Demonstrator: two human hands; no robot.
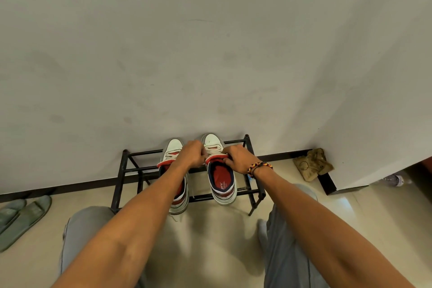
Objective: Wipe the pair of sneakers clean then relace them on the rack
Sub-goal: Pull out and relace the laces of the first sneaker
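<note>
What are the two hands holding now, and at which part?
Both the left hand and the right hand grip the right sneaker at its laces, near the tongue top. The exact pinch is hidden.

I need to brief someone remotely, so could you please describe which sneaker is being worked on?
Against the wall stands a black metal rack holding two white sneakers. It is the right sneaker, the one both hands are on, its red insole fully visible.

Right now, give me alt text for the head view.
Both hands, left hand and right hand, work the laces of the right-side sneaker, beside the other sneaker on a black metal rack against a white wall.
</note>
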